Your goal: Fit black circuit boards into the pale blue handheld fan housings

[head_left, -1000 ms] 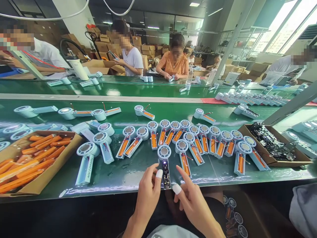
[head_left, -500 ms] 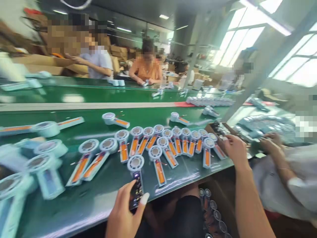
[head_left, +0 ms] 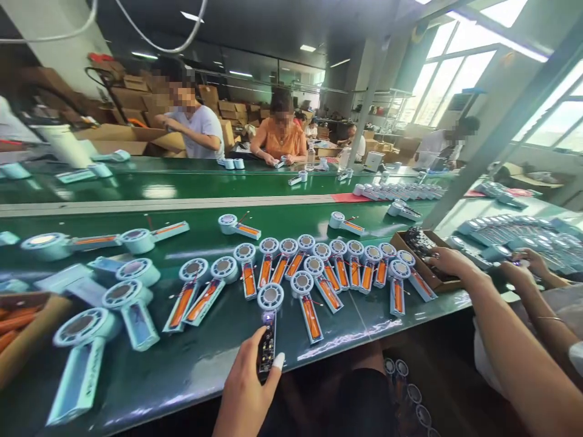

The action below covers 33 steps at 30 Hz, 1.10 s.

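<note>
My left hand (head_left: 248, 383) pinches the handle end of a light-blue fan unit (head_left: 270, 298) that lies on the green bench (head_left: 191, 358). The unit's open handle shows a dark circuit board with a small lit light. My right hand (head_left: 449, 262) reaches far to the right, its fingers curled over the dark circuit boards (head_left: 421, 241) in a shallow cardboard box (head_left: 426, 282). Whether it grips a board is hidden. Behind the held unit lies a row of several fan units (head_left: 319, 267) with orange batteries in their handles.
A cardboard box of orange batteries (head_left: 18, 331) sits at the left edge, with closed fan units (head_left: 82, 358) beside it. A co-worker's hands (head_left: 526, 266) work just right of the board box. More people sit across the belt (head_left: 182, 209). Finished fans fill a bin (head_left: 410, 388) under the bench.
My right hand left the fan unit and swung right to the box of circuit boards. The view turned right with it. My left hand stayed on the unit's handle.
</note>
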{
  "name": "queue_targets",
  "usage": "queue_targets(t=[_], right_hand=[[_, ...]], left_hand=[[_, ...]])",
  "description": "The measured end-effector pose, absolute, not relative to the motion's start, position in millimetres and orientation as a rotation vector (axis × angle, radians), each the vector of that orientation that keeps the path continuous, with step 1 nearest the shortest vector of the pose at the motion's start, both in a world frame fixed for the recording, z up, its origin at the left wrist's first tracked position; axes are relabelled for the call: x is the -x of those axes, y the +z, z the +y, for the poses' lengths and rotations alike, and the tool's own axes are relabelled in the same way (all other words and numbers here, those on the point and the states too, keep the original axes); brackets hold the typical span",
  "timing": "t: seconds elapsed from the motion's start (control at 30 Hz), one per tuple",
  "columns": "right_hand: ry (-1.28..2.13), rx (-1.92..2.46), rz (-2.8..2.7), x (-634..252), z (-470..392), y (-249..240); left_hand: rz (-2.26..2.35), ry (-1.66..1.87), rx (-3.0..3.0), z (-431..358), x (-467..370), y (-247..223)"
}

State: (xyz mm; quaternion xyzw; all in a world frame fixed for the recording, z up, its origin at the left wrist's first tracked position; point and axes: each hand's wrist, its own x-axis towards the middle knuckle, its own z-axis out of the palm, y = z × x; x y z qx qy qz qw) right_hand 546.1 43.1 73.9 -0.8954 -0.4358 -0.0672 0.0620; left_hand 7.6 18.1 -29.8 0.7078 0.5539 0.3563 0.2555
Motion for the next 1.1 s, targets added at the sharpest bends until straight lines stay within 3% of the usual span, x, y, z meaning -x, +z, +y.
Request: queue_targets(t=[0.27,0.57,0.7,0.8,0.87,0.97,1.03,1.1], right_hand=[[-0.153,2.868,-0.971,-542,50,78],[-0.346,2.74,-0.815,-534,40,113],[-0.442,2.469,-1.053,-473,30,123],[0.097,2.07,-1.231,-383,18,114],[0.612,1.761,-1.348,-319,8,100],[1.112,1.467,-1.38,-251,-2,73],[1.236,1.369,-1.415,-234,-4,58],[1.066,1.423,-1.518,-235,-1,50]], left_hand=[[1.485,0.928,-1.805,1,-4,-16],[1.526,1.371,-1.879,-2,7,-9],[1.424,1.472,-1.932,-3,0,10],[1.265,1.389,-1.948,-6,-19,22],[1.167,1.222,-1.918,-8,-35,26],[1.034,0.917,-1.789,-9,-53,24],[0.974,0.754,-1.658,-8,-58,19],[0.996,0.672,-1.546,-8,-58,13]])
